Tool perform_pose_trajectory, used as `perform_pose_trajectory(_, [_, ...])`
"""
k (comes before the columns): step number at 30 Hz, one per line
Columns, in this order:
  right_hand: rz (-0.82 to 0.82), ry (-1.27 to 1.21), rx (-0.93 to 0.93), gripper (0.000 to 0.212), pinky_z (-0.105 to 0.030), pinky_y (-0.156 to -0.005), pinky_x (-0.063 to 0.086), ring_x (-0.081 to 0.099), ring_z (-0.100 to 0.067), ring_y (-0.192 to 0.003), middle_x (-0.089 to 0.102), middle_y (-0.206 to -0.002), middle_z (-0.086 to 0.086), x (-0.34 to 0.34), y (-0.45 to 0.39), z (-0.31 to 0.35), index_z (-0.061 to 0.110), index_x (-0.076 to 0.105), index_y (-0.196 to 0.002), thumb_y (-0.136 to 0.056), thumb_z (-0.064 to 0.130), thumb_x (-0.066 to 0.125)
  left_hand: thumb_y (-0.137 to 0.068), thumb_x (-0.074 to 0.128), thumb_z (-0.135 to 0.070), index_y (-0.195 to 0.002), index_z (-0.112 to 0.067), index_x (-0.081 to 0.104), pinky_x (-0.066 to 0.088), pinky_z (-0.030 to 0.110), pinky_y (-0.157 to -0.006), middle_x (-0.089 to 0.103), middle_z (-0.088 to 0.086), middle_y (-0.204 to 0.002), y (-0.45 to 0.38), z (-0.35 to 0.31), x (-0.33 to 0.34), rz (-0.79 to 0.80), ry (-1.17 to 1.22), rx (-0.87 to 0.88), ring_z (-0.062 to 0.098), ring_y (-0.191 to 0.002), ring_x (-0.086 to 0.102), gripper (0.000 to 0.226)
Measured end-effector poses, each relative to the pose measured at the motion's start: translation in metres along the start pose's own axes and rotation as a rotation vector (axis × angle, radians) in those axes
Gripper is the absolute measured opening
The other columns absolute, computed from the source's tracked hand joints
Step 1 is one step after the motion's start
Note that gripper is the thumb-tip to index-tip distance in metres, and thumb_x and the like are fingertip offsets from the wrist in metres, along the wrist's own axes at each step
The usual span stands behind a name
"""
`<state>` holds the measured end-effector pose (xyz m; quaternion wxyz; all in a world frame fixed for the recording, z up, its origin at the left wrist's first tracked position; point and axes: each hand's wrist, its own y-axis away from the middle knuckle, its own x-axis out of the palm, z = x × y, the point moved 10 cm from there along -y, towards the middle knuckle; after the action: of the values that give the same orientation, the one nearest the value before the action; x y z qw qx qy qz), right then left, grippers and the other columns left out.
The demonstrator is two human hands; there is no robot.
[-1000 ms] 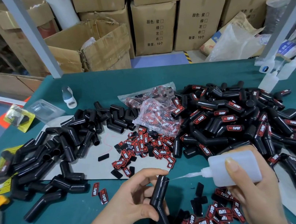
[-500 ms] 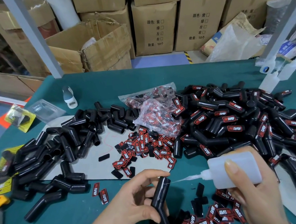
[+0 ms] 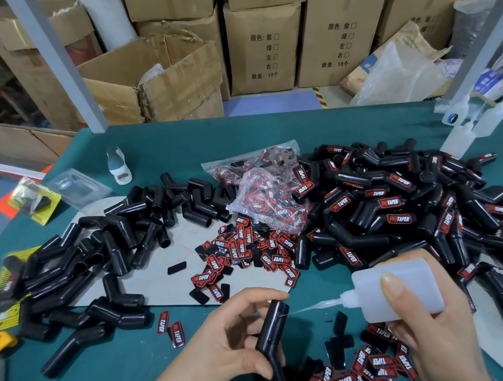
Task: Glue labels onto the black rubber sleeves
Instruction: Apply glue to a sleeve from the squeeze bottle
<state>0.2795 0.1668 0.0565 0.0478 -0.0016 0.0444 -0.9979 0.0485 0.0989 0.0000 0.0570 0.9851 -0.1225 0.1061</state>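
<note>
Black rubber sleeve (image 3: 273,334), gripped upright in the left hand (image 3: 225,354) just left of the glue bottle (image 3: 395,291), faces the nozzle so the squeezing right hand (image 3: 434,329) can apply glue.

Two bare hands and forearms in view, no gloves. Left hand (image 3: 231,350): no rings, no watch or wristband, forearm bare to the frame edge, no sleeve visible. Right hand (image 3: 435,339): also bare, no jewellery seen, wrist cut off by the bottom edge. Right thumbnail short, unpainted, natural finish. Left thumbnail short too, plain. No tattoos, plasters or markings visible on either hand.
</note>
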Motion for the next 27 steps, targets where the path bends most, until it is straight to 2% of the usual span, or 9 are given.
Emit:
perform_pose_trajectory(4, [0.001, 0.004, 0.000, 0.067, -0.015, -0.046, 0.042, 0.055, -0.004, -0.050, 0.063, -0.069, 0.000, -0.0003, 0.0003, -0.0002, 0.017, 0.068, -0.098, -0.072, 0.078, 0.077, -0.070, 0.095, -0.017, -0.135, -0.027, 0.062, 0.052, 0.019, -0.080, 0.063, -0.010, -0.112, -0.0008, 0.0005, 0.0000, 0.001, 0.002, 0.000, 0.008, -0.093, 0.060, 0.073])
perform_pose_trajectory(10, [0.024, 0.052, 0.022, 0.067, -0.025, -0.048, 0.047, 0.064, -0.016, -0.059, 0.068, -0.076, -0.006, 0.0019, 0.0012, -0.0029, 0.019, 0.068, -0.100, -0.072, 0.079, 0.076, -0.069, 0.095, -0.024, -0.135, -0.029, 0.062, 0.051, 0.019, -0.083, 0.063, -0.010, -0.113, 0.0003, 0.0006, -0.0011, -0.004, -0.023, 0.002, 0.010, -0.094, 0.060, 0.074])
perform_pose_trajectory(16, [0.027, 0.061, 0.035, 0.068, -0.025, -0.048, 0.046, 0.062, -0.016, -0.058, 0.068, -0.076, -0.006, 0.0021, 0.0016, -0.0040, 0.018, 0.068, -0.101, -0.072, 0.079, 0.076, -0.071, 0.095, -0.021, -0.137, -0.027, 0.061, 0.051, 0.021, -0.085, 0.063, -0.006, -0.116, 0.0007, 0.0025, -0.0024, -0.011, -0.047, -0.014, 0.013, -0.098, 0.060, 0.074])
perform_pose_trajectory(22, [0.033, 0.060, 0.046, 0.070, -0.027, -0.049, 0.047, 0.063, -0.018, -0.060, 0.068, -0.077, -0.007, 0.0020, 0.0017, -0.0057, 0.019, 0.068, -0.100, -0.069, 0.081, 0.076, -0.067, 0.096, -0.036, -0.135, -0.030, 0.062, 0.052, 0.023, -0.087, 0.063, -0.005, -0.115, 0.0015, 0.0010, -0.0023, -0.018, -0.050, -0.011, 0.014, -0.099, 0.060, 0.077])
perform_pose_trajectory(27, [0.043, 0.049, 0.033, 0.070, -0.020, -0.045, 0.042, 0.057, -0.012, -0.052, 0.065, -0.071, -0.005, 0.0045, 0.0019, -0.0023, 0.018, 0.069, -0.098, -0.068, 0.081, 0.076, -0.063, 0.096, -0.044, -0.133, -0.031, 0.064, 0.052, 0.023, -0.084, 0.064, -0.006, -0.114, 0.0010, -0.0021, -0.0002, -0.022, -0.035, -0.008, 0.014, -0.097, 0.061, 0.078])
